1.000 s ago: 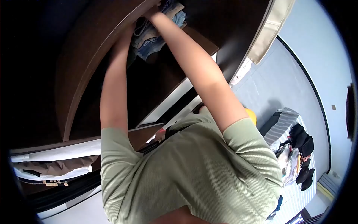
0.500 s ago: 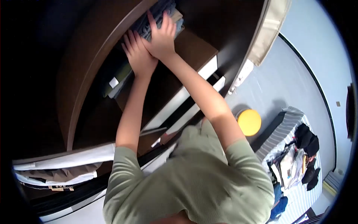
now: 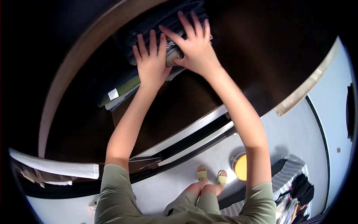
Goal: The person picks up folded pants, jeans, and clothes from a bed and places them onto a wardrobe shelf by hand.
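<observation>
A stack of folded dark-blue clothes point(image 3: 169, 19), which look like denim, sits deep in a dark brown wardrobe compartment. My left hand point(image 3: 152, 67) rests on the front of the stack, fingers spread. Beside it my right hand point(image 3: 197, 50) lies against the same stack, also with its fingers apart. A beige folded piece point(image 3: 172, 58) shows between the two hands. Left of my left wrist lies a green folded garment point(image 3: 128, 86) with a white tag point(image 3: 113, 94), above a grey one. Neither hand grips anything.
The curved wooden edge point(image 3: 59, 78) of the compartment runs along the left. White drawer fronts point(image 3: 186, 128) lie below my forearms. White cloth point(image 3: 63, 168) hangs at lower left. A yellow round stool point(image 3: 241, 167) and a bed with piled clothes point(image 3: 300, 188) stand at lower right.
My view has shifted closer to the compartment, and my feet in sandals now show on the floor. Both hands have moved slightly apart, their fingers spread wider on the stack.
</observation>
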### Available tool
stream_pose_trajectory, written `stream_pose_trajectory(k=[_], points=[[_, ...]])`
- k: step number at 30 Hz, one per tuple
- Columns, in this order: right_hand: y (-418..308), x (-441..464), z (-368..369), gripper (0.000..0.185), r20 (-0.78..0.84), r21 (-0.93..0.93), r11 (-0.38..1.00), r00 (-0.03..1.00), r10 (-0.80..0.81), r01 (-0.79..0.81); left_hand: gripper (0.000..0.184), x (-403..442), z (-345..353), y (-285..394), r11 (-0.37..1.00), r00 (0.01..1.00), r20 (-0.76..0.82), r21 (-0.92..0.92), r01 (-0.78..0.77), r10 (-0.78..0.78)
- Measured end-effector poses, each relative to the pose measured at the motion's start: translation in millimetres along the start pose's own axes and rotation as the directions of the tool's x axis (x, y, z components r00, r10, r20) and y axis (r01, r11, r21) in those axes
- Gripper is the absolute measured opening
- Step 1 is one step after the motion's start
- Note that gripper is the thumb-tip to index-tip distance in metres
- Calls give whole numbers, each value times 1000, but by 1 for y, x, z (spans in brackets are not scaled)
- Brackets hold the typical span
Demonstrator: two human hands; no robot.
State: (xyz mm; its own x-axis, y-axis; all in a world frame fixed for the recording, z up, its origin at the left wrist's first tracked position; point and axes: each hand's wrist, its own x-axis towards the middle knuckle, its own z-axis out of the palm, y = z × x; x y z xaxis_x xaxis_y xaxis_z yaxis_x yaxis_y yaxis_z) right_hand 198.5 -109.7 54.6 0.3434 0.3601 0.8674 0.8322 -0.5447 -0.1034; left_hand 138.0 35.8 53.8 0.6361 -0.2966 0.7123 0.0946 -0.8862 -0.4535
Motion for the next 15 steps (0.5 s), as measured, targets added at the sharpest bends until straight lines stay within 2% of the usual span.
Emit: stream_pose_trajectory(k=[3,5,8,10,12,13,15], points=[[7,5,9,96,-21,-36,997,997,-68,67,94,-6,-1,2,1000,999,27,3,27,-27],[9,2,7,96,-52,-33,994,993,-107,106,93,-11,2,5,999,999,-21,-17,43,-43],[19,4,27,95,-227,-189,957,938,-261,220,92,-11,7,5,999,994,-102,-8,34,-35],[21,11,45,89,-290,-220,950,915,-279,220,89,-12,11,-1,1000,995,-103,20,-2,4],[4,11,25,79,-116,-37,986,979,-166,163,85,-11,16,-3,999,995,-98,41,-12,16],[1,15,22,69,-157,-22,986,974,-165,164,84,-10,18,-2,999,990,-139,48,-2,8],[-7,23,12,51,-233,8,987,960,-157,163,87,-12,15,-3,1000,992,-125,9,-19,20]])
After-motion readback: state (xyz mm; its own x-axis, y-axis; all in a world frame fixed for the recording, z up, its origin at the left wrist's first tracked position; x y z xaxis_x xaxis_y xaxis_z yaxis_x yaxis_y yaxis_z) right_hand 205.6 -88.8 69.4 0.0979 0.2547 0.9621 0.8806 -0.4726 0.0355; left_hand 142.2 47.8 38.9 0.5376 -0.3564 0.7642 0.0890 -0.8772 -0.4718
